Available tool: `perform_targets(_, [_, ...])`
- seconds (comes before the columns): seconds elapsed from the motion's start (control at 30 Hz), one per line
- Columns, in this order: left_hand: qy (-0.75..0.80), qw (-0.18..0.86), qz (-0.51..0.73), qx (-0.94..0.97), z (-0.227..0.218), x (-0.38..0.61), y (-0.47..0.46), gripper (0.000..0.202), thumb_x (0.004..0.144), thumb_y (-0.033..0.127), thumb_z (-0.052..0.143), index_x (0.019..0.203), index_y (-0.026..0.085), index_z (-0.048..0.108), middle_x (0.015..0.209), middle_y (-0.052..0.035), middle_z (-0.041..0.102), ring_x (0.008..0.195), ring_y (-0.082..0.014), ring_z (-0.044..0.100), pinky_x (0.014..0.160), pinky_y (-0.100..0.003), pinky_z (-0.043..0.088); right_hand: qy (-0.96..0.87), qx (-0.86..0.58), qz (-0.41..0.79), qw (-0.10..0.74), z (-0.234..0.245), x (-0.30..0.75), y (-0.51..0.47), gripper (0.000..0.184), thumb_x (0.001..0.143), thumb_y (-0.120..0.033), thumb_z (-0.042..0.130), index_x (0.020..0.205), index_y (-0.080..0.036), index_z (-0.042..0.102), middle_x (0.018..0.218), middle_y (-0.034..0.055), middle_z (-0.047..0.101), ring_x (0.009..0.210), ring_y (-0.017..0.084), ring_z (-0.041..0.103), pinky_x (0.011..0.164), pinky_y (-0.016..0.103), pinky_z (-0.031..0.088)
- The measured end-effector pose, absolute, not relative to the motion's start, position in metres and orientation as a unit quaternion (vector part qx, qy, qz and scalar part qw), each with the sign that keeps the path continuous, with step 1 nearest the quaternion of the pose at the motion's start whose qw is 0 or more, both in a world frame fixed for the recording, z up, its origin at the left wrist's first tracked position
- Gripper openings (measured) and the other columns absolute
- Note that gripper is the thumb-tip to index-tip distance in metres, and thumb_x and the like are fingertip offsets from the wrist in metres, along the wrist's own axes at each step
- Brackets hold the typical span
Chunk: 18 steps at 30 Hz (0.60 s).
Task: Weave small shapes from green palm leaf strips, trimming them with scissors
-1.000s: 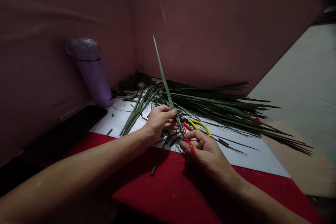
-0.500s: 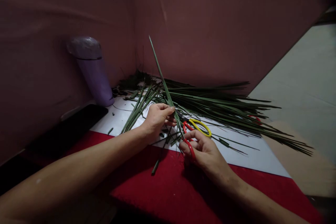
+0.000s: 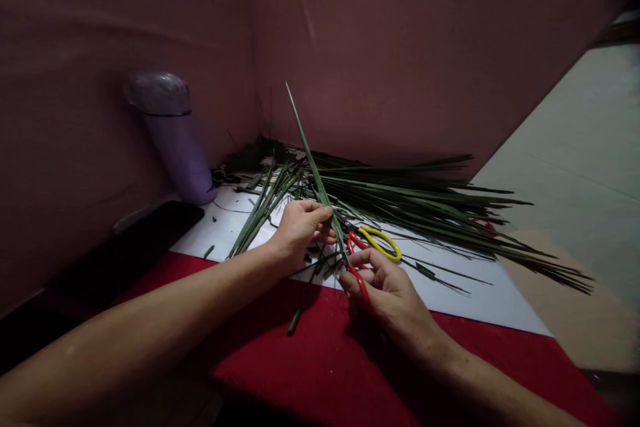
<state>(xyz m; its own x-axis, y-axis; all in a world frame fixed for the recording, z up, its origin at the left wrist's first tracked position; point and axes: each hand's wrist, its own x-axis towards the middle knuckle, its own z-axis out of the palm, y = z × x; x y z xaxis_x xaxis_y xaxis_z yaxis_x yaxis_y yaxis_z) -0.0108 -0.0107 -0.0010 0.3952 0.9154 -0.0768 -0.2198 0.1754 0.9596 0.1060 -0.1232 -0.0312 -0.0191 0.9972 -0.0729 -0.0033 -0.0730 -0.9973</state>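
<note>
My left hand [image 3: 303, 227] pinches a long green leaf blade [image 3: 313, 163] between thumb and fingers; its thin tip points up toward the wall. In my right hand [image 3: 387, 280] is a pair of red-handled scissors [image 3: 361, 287], with a thin metal part meeting the lower end of the leaf. How far the blades are parted cannot be made out. Just beyond my right fingers lies a yellow scissor handle [image 3: 383, 245]; a dark blade reaches from it under the leaf. Cut leaf bits [image 3: 295, 321] are scattered below my left hand.
A large pile of long green leaves [image 3: 425, 197] spreads to the right over white paper [image 3: 500, 303] on a red cloth [image 3: 300, 373]. A smaller bundle [image 3: 257, 217] lies left. A purple tumbler [image 3: 177, 147] and a dark flat object [image 3: 145, 240] stand near the pink wall [image 3: 375, 47].
The leaf's tip has dipped slightly. Both hands keep nearly the same place and hold, and the view has shifted a little.
</note>
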Motion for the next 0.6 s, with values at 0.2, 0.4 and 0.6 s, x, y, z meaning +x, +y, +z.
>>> perform_targets(0.2, [0.355,0.68,0.415,0.489,-0.002,-0.0113,-0.0117,0.013,0.075,0.014,0.055,0.064,0.011,0.05,0.05,-0.0002,0.05,0.043,-0.0096,0.052,0.044,-0.024,0.048,-0.485,-0.515,0.519,0.479,-0.03,0.1071,-0.1238,0.026,0.078,-0.039,0.059,0.09,-0.021,0.044,0.051,-0.0083,0.045,0.043,0.006,0.035,0.04,0.017,0.026])
perform_targets(0.4, [0.359,0.682,0.413,0.485,-0.0015,-0.0118,-0.0114,0.013,0.074,0.012,0.056,0.063,0.011,0.05,0.05,0.0,0.05,0.044,-0.01,0.053,0.045,-0.024,0.048,-0.489,-0.522,0.509,0.479,-0.0301,0.1078,-0.1229,0.025,0.078,-0.039,0.06,0.089,-0.021,0.046,0.05,-0.009,0.042,0.042,0.005,0.033,0.039,0.017,0.024])
perform_targets(0.6, [0.361,0.687,0.394,0.493,-0.0018,-0.012,-0.0118,0.012,0.076,0.012,0.055,0.065,0.011,0.05,0.049,-0.0022,0.054,0.042,-0.0104,0.054,0.045,-0.023,0.047,-0.481,-0.526,0.509,0.483,-0.0297,0.1074,-0.1207,0.026,0.076,-0.038,0.061,0.088,-0.021,0.045,0.048,-0.0086,0.046,0.04,0.006,0.035,0.038,0.017,0.026])
